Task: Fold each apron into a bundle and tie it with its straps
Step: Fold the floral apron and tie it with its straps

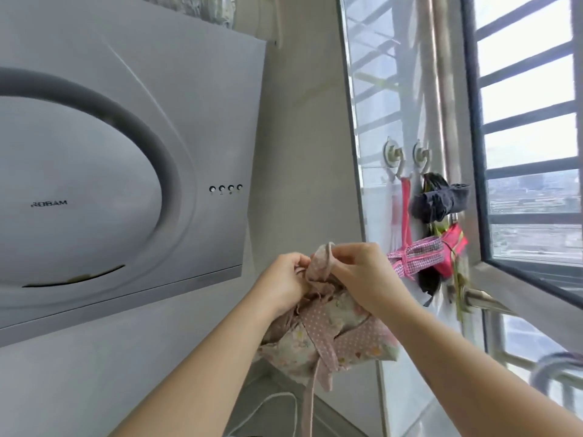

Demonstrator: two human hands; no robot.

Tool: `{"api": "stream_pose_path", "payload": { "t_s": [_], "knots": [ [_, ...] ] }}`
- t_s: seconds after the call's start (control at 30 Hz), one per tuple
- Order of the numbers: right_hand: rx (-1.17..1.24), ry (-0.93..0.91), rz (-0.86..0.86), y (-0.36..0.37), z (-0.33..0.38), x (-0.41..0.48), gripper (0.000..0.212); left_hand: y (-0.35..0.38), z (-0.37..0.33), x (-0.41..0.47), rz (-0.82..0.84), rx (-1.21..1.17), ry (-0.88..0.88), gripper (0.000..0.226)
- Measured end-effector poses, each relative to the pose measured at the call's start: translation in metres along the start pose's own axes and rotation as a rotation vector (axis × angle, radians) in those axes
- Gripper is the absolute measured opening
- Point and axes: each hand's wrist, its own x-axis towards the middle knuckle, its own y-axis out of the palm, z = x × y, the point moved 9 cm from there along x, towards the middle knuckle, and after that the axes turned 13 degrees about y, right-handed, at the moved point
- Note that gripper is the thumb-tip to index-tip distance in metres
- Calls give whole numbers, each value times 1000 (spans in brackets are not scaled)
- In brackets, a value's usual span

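**Item:** floral apron bundle (331,345). Pale printed cloth with pink dotted trim, folded into a thick wad. It is held in the air in front of the grey wall, below and to the right of the range hood, and rests on no surface.

**Fastenings:**
- Pink dotted straps (318,329) cross the front of the wad.
- One loose strap end (308,402) hangs straight down beneath it.

**Hands:**
- Left hand (282,279): fingers curled, gripping bunched cloth at the top of the bundle.
- Right hand (359,272): thumb and fingers pinching a strap loop (328,258) that stands up above the bundle, between the two hands.

**Nearby, right:**
- Two suction hooks (392,156) are fixed side by side on the window (372,89).
- From the left hook, a gingham bundle (419,257) hangs by a pink strap, tied round its middle, just beside the right hand.
- From the right hook hangs a dark bundle (441,201).
- Below the dark bundle is a red bundle (454,247), touching the gingham one's far end. How it hangs cannot be told.
- Window bars (530,121) lie beyond the glass.

**Nearby, left:** grey range hood (126,184) with an oval panel and a row of four buttons (225,188).

**Below:** a white cable (277,402) loops behind the hanging strap.
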Motion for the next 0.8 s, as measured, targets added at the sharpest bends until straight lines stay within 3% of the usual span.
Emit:
{"api": "stream_pose_path", "payload": {
  "t_s": [0.1, 0.2, 0.27, 0.33, 0.47, 0.6, 0.8],
  "knots": [
    [-298, -80, 15, 4, 5, 0, 48, 12, -8, 9, 26, -23, -1, 35],
    [-515, -137, -48, -8, 14, -2, 50, 26, -10, 16, 63, -164, -56, 30],
    [-519, -103, -60, -19, 7, 10, 47, 33, -11, 19, 87, -259, -96, 30],
    [-508, -43, -22, -25, -7, 21, 44, 29, -12, 25, 69, -168, -79, 30],
    [-399, 27, 65, -31, -26, 36, 43, 27, -38, 34, 9, 139, 126, 28],
    [-289, 1, 168, -32, -24, 33, 40, 27, -54, 31, -64, 174, 295, 28],
    [-369, -5, 40, -34, -24, 35, 25, 26, -61, 39, 27, 265, 332, 24]
  ]
}}
